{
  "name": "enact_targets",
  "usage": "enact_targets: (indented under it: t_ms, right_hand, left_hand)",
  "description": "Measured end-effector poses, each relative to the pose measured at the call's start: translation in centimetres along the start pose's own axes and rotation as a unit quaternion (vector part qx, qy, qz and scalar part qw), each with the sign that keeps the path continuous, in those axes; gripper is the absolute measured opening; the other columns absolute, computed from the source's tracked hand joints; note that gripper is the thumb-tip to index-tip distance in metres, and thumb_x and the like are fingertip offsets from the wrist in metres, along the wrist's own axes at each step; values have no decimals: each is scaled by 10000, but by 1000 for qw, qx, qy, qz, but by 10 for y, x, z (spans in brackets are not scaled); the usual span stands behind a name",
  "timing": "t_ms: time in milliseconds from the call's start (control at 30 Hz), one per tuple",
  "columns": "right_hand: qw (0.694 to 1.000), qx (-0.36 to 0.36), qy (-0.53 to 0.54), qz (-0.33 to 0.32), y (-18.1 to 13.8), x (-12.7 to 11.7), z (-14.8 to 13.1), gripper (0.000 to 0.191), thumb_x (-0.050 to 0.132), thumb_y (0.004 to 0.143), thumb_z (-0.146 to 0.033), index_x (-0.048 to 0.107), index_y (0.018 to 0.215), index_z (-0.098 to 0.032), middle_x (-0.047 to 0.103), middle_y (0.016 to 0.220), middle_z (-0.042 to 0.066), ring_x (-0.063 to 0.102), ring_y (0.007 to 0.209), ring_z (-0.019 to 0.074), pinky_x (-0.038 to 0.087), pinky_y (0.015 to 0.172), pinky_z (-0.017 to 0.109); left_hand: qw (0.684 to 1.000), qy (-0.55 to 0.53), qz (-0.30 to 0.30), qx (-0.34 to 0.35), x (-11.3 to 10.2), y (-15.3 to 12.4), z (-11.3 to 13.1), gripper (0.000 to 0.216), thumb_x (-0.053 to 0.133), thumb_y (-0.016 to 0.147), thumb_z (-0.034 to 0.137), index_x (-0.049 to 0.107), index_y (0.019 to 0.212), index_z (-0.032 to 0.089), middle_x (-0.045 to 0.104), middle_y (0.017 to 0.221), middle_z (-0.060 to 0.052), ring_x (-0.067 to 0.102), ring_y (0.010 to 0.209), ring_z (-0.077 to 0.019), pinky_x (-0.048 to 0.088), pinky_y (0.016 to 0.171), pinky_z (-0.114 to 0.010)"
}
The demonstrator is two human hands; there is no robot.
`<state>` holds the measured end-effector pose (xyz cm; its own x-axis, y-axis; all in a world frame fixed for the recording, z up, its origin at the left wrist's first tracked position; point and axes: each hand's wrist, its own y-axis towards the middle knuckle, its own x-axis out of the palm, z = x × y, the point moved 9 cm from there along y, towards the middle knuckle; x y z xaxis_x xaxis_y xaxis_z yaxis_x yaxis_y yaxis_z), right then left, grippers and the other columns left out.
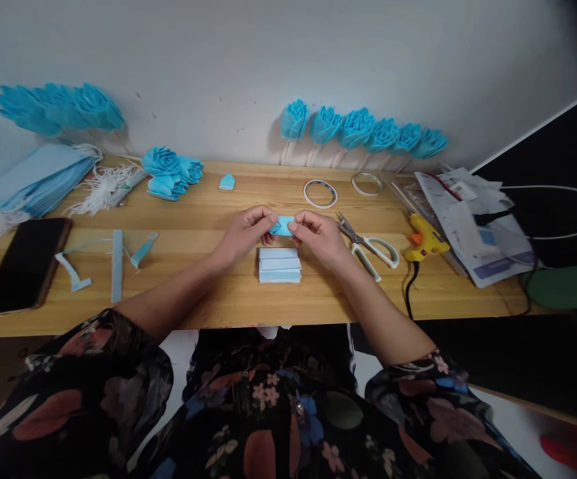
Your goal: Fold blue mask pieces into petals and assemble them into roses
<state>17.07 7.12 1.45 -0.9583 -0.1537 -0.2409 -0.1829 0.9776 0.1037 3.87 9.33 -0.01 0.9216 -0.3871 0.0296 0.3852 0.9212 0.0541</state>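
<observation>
Between my two hands is a small folded piece of blue mask fabric [283, 226], held just above the table. My left hand [249, 233] pinches its left end with thumb and fingers. At the right end, my right hand [318, 236] grips it the same way. Just below them lies a stack of pale blue folded fabric pieces [279, 266]. Scissors with white handles [368, 246] rest beside my right hand, blades towards the back left. A small blue petal-shaped piece [227, 181] lies farther back, left of centre.
Blue fabric flowers on sticks [358, 130] lean against the wall, with more flowers [61, 108] at left. Masks [38, 176], a phone [26, 266] and cut strips [117, 266] lie left. Tape rolls [321, 205], a yellow glue gun [425, 238] and plastic bags [468, 233] are right.
</observation>
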Motion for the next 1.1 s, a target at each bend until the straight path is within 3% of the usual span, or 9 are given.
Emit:
enact_targets:
  t_ms: [267, 633, 733, 867, 933, 1000, 1100]
  right_hand:
    - [1000, 1, -7, 4, 1, -1, 3, 293, 634, 834, -421, 516, 668, -210, 490, 575, -45, 417, 559, 108, 323, 569, 269]
    - [999, -13, -30, 5, 2, 0, 5, 285, 621, 851, -427, 564, 688, -201, 513, 611, -42, 449, 587, 102, 365, 586, 256]
    - [998, -32, -19, 50, 6, -25, -1, 252, 601, 859, -433, 650, 787, -197, 599, 695, -23, 507, 624, 103, 416, 614, 250]
    - [976, -28, -17, 216, -4, -103, -2, 278, 618, 828, -453, 693, 921, -201, 648, 731, -10, 551, 616, 105, 447, 584, 237]
    - [966, -13, -53, 251, -14, -131, 5, 284, 629, 813, -444, 699, 923, -192, 662, 728, 0, 566, 617, 114, 441, 556, 234]
    - [956, 13, -118, 268, -26, -147, 15, 270, 611, 823, -421, 704, 897, -179, 676, 727, 10, 579, 625, 128, 443, 565, 248]
    - [935, 28, -255, 245, -38, -145, 28, 198, 609, 823, -327, 728, 865, -174, 720, 784, 34, 628, 729, 171, 475, 693, 299]
  left_hand:
    - [999, 12, -41, -21, 8, -1, 0, 204, 643, 844, 322, 571, 739, 163, 628, 617, 13, 549, 536, -82, 455, 557, -215]
    - [998, 29, -26, -39, 4, -1, -4, 161, 679, 778, 289, 576, 743, 170, 628, 605, 22, 559, 541, -91, 462, 564, -221]
    - [999, 39, -3, -37, 0, -2, 0, 174, 680, 776, 308, 585, 726, 172, 628, 601, 16, 555, 544, -95, 458, 560, -226]
    - [999, 34, 12, -33, -2, -4, 5, 170, 672, 779, 299, 587, 712, 168, 635, 616, 6, 557, 553, -96, 456, 566, -233]
    - [999, 27, 11, -31, -1, -5, 5, 165, 669, 777, 300, 589, 717, 169, 632, 613, 9, 550, 547, -94, 448, 557, -231]
    - [999, 25, 9, -28, 0, -5, 5, 169, 671, 773, 307, 590, 716, 170, 628, 608, 12, 543, 542, -91, 443, 551, -228]
    - [1000, 24, 6, -18, 1, -4, 5, 180, 672, 766, 316, 585, 705, 170, 624, 604, 12, 541, 536, -88, 441, 548, -227]
